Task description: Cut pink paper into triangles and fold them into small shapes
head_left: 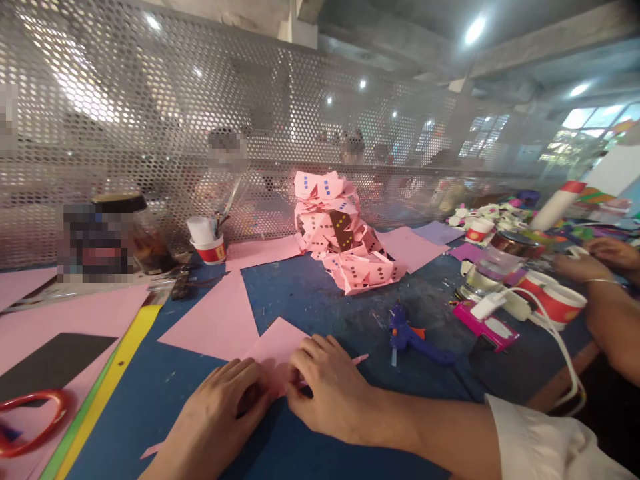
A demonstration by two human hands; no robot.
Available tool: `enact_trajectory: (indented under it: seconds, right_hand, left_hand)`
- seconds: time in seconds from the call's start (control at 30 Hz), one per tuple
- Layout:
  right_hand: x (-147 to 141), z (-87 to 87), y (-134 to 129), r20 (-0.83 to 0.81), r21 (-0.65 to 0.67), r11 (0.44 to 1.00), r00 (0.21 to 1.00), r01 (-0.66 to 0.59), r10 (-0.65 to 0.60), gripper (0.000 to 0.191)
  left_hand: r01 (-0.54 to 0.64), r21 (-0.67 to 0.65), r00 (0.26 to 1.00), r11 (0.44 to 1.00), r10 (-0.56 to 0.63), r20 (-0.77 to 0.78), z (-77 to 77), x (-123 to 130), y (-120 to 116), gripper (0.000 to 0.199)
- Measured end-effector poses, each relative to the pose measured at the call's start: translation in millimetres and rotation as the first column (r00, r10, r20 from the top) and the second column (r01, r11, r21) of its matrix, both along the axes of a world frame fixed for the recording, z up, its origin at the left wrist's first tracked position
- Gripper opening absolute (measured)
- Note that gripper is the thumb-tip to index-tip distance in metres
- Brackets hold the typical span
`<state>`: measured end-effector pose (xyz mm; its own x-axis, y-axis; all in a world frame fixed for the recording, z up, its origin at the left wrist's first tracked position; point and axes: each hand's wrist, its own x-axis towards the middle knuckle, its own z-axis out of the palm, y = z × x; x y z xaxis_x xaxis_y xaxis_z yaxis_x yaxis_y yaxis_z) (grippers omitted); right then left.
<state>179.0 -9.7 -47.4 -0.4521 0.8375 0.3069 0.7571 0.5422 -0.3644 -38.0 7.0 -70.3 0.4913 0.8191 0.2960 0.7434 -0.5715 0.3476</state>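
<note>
A sheet of pink paper (277, 340) lies on the blue tabletop, its near edge under the fingers of both hands. My left hand (223, 407) is closed with curled fingers on the paper's left side. On its right side, my right hand (330, 387) pinches the near edge between thumb and fingers. A thin pink strip (361, 359) pokes out past the right hand, and another strip (151, 451) shows by the left wrist. Farther back stands a piled pink paper construction (340, 230) with small printed squares. A blue glue gun (417, 340) rests to the right.
Another pink sheet (215, 323) lies behind the left hand. Red-handled scissors (37, 423) sit on stacked papers at left. A tool-filled cup (209, 250) stands before the perforated metal screen (260, 120). At right are a pink device (485, 327), a white cable (563, 347) and another person's hands (585, 267).
</note>
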Motion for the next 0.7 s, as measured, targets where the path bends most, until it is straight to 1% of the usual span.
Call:
enact_trajectory:
  seconds: [0.37,0.5,0.7]
  right_hand:
    - [2.4,-0.4,-0.6,0.011,-0.026,1.000,1.000,0.012,-0.012,0.008]
    - [2.9,-1.7,-0.5,0.021,-0.009,0.999,0.999,0.035,-0.035,0.009]
    - [4.5,-3.7,-1.0,0.035,-0.002,0.998,0.997,0.066,-0.066,0.008]
  left_hand:
    - [-0.011,0.024,1.000,1.000,0.012,-0.026,-3.8,-6.9,-2.3,0.022]
    - [-0.034,0.048,0.999,0.998,0.035,-0.020,-2.6,-5.8,-3.6,0.021]
    - [-0.018,0.058,0.999,0.998,0.020,-0.029,0.5,-5.7,-4.2,0.018]
